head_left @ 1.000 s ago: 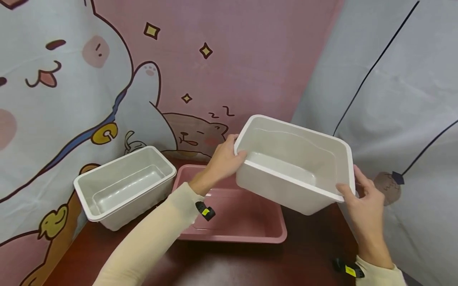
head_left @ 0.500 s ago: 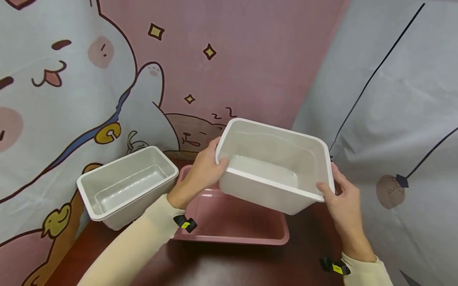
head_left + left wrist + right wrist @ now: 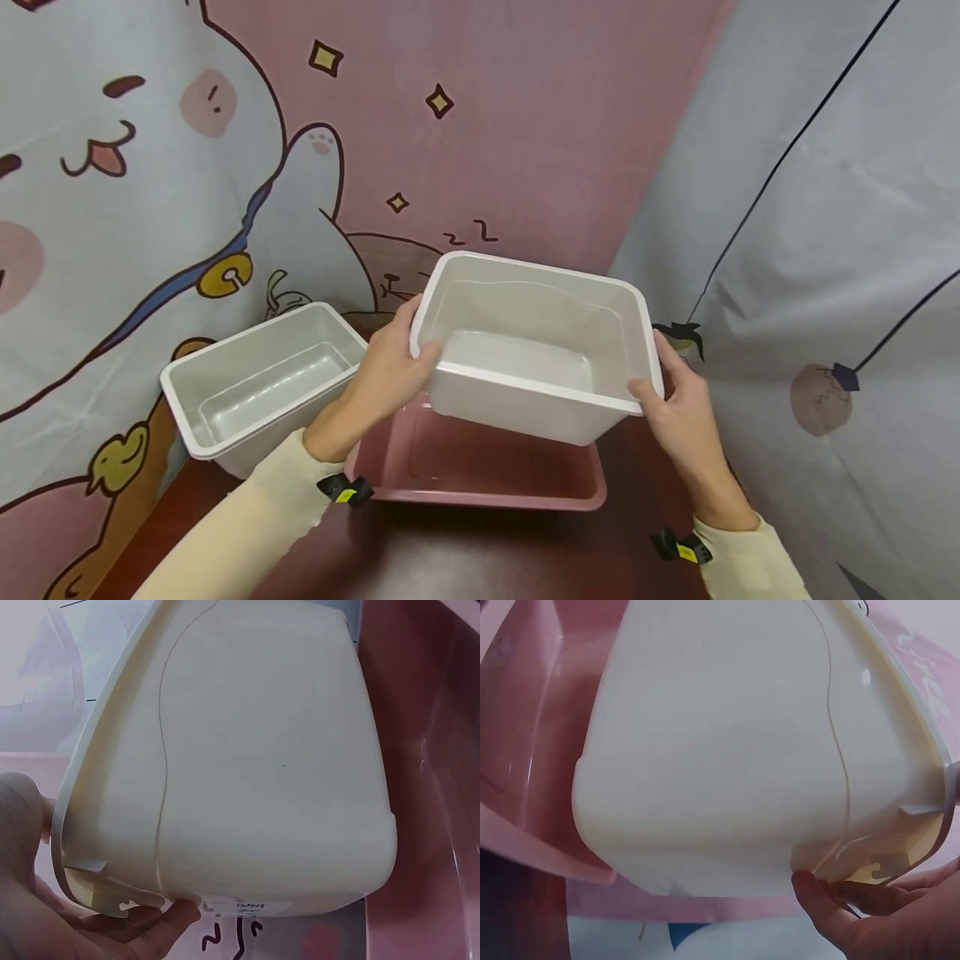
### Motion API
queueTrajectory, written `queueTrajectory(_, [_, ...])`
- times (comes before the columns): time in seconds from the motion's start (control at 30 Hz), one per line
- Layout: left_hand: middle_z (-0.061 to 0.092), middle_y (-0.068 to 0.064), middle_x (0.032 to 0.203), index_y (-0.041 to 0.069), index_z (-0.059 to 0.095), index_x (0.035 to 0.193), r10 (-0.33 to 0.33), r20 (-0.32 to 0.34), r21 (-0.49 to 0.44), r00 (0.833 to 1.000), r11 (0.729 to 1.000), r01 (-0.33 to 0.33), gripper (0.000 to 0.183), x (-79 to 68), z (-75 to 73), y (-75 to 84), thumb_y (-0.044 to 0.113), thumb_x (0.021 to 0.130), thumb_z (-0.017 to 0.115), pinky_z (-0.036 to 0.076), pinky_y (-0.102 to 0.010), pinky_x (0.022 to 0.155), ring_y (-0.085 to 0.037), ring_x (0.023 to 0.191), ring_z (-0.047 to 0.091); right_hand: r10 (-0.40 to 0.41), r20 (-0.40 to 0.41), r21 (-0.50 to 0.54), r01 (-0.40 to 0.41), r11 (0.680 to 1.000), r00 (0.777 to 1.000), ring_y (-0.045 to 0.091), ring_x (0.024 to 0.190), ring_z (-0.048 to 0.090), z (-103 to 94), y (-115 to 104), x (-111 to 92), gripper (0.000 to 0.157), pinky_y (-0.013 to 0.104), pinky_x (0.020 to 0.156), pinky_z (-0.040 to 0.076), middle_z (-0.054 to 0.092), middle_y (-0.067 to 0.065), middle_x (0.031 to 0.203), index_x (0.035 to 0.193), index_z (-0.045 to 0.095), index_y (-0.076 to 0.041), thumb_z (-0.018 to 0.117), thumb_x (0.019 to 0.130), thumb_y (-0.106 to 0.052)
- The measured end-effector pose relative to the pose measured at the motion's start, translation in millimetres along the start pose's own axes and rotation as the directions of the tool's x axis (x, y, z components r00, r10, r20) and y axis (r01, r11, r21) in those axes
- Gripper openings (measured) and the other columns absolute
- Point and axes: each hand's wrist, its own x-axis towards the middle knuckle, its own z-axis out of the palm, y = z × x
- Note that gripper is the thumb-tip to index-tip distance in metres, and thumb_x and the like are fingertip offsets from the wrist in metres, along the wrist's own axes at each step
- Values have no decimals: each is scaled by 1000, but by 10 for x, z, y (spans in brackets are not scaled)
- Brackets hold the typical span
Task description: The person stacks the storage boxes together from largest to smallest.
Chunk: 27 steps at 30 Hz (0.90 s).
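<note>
Between my two hands a white plastic bin (image 3: 517,367) is held up in the air, its open top tilted toward me and nothing visible inside. My left hand (image 3: 390,367) grips the left end by the rim, thumb over the edge and fingers underneath. At the other end my right hand (image 3: 678,408) holds the rim the same way. Both wrist views show the outside of the bin (image 3: 270,765) with fingers curled under its lip. Below it lies a shallow pink tray (image 3: 480,500), partly hidden by the bin.
Another white bin (image 3: 262,392) stands upright at the left, its right end partly behind my left hand. The dark red table (image 3: 465,554) carries the tray and this bin. A printed cloth (image 3: 540,125) hangs behind, and a pale cloth (image 3: 847,208) closes off the right side.
Both hands have carried the white bin leftward, from the right of the pink tray to above it. The tray and the other bin have stayed in place.
</note>
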Motion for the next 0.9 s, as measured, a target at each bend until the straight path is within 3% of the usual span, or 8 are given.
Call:
queueTrajectory(0.13, [77,-28,147,5,42,178,8,-10,-8,1000,1000,-8,79,-46,-66,-80,18,104,64,62,-63,108,-41,122,78,-29,13,-14,29,999,999,19,118,76,57,-30,31,79,6,85,55,66,31,164,179,45,-7,70,105,-1])
queueTrajectory(0.37, [78,-28,145,5,45,177,22,-24,-12,999,1000,-22,76,-165,-152,-213,16,104,64,63,-61,104,-39,117,79,-17,75,-13,18,1000,997,45,128,74,169,-24,-5,78,7,86,54,63,33,167,180,39,-2,69,109,-4])
queueTrajectory(0.63, [77,-32,144,-1,47,175,51,-48,18,998,999,-50,77,-280,-183,-338,15,102,65,63,-63,105,-42,116,79,-9,114,-50,15,999,993,43,130,75,241,-7,-34,76,4,92,50,69,33,160,179,40,1,71,110,-8])
queueTrajectory(0.9, [72,-31,155,-5,45,175,60,-30,17,998,998,-60,76,-379,-189,-460,14,103,66,62,-64,111,-42,126,79,10,180,-62,1,998,984,46,129,79,304,53,-68,76,32,92,67,67,32,163,181,38,-1,71,113,-14])
